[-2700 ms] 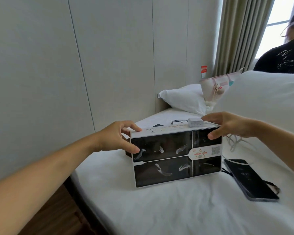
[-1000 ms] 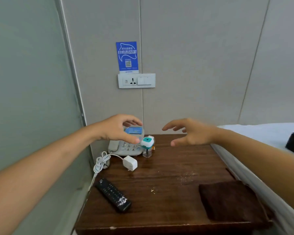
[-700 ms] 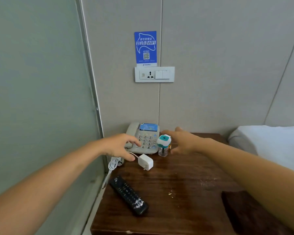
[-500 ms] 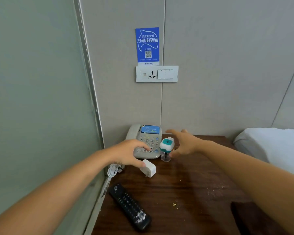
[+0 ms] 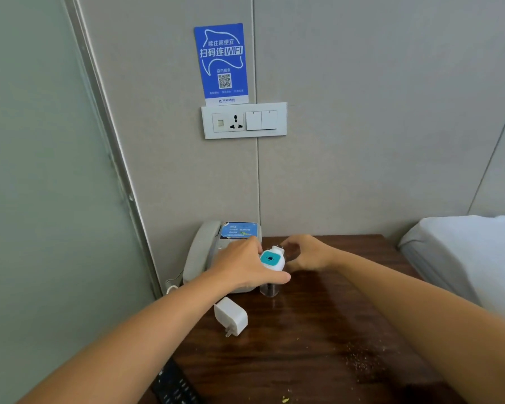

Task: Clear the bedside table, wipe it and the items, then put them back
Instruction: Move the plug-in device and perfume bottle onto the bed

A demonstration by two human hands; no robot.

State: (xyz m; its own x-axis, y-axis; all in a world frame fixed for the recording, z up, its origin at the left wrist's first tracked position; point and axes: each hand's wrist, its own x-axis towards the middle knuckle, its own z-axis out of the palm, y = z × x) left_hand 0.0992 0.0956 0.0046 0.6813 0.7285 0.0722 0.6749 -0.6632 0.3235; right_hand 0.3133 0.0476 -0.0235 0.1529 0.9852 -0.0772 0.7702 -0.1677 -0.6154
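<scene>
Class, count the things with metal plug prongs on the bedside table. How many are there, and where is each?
2. The white charger lies in front of the telephone; the white-and-teal plug-in device stands right of the telephone, between the hands. Others may be hidden behind the arms.

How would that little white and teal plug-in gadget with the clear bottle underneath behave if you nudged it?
The plug-in gadget would probably tip easily: its bulky white head sits on a narrower clear bottle. It looks light, being small plastic. The glossy bedside table might let it slide. Both the left hand and right hand are close around it, perhaps to steady it.
</scene>
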